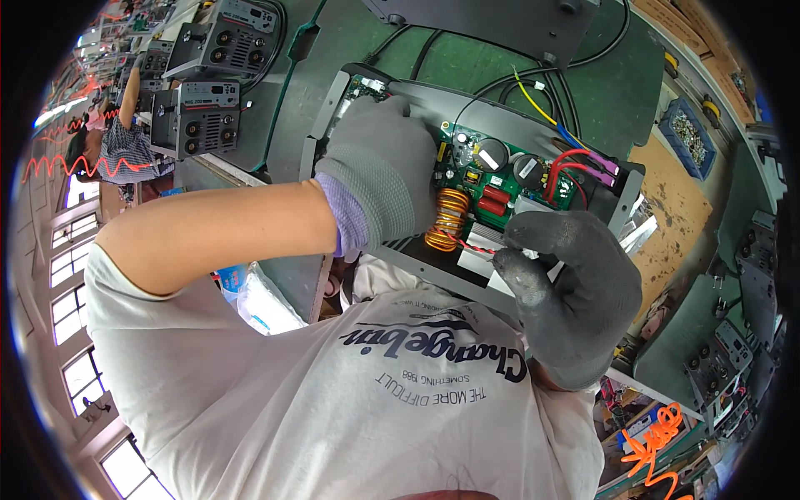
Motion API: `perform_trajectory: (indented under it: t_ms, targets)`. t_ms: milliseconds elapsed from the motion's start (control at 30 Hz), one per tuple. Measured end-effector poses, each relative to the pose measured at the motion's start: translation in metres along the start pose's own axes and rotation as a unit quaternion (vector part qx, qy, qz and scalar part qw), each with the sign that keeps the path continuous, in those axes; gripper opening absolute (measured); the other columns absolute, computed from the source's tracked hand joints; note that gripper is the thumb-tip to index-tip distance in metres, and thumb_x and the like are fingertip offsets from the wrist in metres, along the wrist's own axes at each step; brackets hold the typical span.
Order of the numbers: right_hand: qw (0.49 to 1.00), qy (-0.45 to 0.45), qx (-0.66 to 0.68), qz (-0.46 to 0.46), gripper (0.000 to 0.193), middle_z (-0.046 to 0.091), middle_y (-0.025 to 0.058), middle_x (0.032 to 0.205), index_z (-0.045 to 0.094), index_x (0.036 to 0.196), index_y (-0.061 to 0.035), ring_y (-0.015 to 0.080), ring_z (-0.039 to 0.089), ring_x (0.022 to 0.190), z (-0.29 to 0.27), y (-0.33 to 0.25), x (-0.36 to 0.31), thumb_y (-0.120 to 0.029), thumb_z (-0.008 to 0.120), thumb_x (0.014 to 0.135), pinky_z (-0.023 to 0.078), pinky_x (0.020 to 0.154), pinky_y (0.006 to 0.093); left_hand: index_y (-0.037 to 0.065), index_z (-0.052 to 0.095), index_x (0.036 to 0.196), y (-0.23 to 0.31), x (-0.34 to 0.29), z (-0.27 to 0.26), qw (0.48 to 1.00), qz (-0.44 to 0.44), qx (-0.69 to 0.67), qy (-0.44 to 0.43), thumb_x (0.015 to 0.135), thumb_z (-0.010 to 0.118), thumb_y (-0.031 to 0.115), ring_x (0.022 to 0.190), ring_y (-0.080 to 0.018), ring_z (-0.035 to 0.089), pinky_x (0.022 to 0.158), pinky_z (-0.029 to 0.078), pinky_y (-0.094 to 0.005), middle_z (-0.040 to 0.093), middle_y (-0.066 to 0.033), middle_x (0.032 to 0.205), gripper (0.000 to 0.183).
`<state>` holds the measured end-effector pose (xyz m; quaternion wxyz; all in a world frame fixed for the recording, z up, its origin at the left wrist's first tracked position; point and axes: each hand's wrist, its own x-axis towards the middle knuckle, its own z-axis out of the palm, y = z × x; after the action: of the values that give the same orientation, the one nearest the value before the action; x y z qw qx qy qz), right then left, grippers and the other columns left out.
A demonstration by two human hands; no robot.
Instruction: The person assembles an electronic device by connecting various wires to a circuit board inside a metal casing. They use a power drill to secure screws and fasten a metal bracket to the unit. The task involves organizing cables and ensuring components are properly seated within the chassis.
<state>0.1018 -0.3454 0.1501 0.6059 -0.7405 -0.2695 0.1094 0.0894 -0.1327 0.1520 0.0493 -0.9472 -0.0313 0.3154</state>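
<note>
An opened metal chassis (523, 123) lies before me with a green circuit board (468, 177) inside. The board carries black round capacitors (492, 155), red block components (493, 200) and a copper-wound coil (450, 218). My right hand (579, 287), in a grey glove, pinches the end of a thin red-and-black twisted wire (467, 245) between thumb and forefinger, above silver heat sinks (478, 260). Reaching over the chassis's left part is my left hand (379, 162), gloved with a purple cuff; its fingertips are hidden, and what they touch cannot be seen.
Thick red wires with purple ends (583, 167) rise at the board's right. Black cables (575, 92) and a dark metal panel (500, 25) lie beyond. A blue bin of small parts (687, 137) stands far right. Finished-looking machines (196, 119) and another person (125, 150) are at left.
</note>
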Motion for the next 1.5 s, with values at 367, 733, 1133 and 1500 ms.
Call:
perform_trajectory:
  t_ms: [367, 733, 1133, 1500]
  targets:
    - [1.000, 0.003, 0.023, 0.012, 0.021, 0.068, 0.0089, 0.086, 0.071, 0.092, 0.0021, 0.0148, 0.063, 0.075, 0.001, 0.001, -0.002, -0.001, 0.078, 0.073, 0.048, 0.064, 0.0271, 0.007, 0.077, 0.089, -0.016, 0.008, 0.004, 0.999, 0.044, -0.018, 0.011, 0.073, 0.076, 0.030, 0.109, -0.0272, 0.062, 0.097, 0.047, -0.0381, 0.070, -0.0128, 0.102, 0.028]
    - [1.000, 0.006, 0.024, -0.005, 0.022, 0.068, 0.0085, 0.087, 0.070, 0.094, 0.0033, 0.0145, 0.063, 0.075, 0.002, 0.004, -0.003, -0.002, 0.079, 0.074, 0.047, 0.064, 0.0266, 0.003, 0.077, 0.084, 0.000, 0.013, -0.017, 0.994, -0.045, -0.059, -0.078, 0.067, 0.077, 0.033, 0.092, -0.0323, 0.070, 0.085, 0.055, -0.0390, 0.071, -0.0193, 0.089, 0.034]
    - [1.000, 0.000, 0.001, -0.019, 0.026, 0.068, 0.0097, 0.086, 0.070, 0.093, 0.0036, 0.0147, 0.062, 0.074, 0.001, 0.005, -0.001, 0.006, 0.076, 0.068, 0.047, 0.063, 0.0267, 0.008, 0.075, 0.095, -0.013, 0.008, -0.003, 0.997, 0.059, 0.025, -0.041, 0.081, 0.064, 0.024, 0.114, -0.0268, 0.058, 0.101, 0.043, -0.0423, 0.070, -0.0078, 0.098, 0.023]
    - [1.000, -0.005, 0.006, -0.024, 0.026, 0.068, 0.0092, 0.086, 0.070, 0.093, 0.0038, 0.0144, 0.064, 0.076, 0.001, 0.007, -0.001, 0.007, 0.075, 0.068, 0.047, 0.064, 0.0265, 0.009, 0.076, 0.088, -0.008, 0.009, -0.007, 0.999, 0.000, -0.013, -0.052, 0.079, 0.065, 0.026, 0.104, -0.0277, 0.063, 0.095, 0.047, -0.0423, 0.070, -0.0109, 0.089, 0.022]
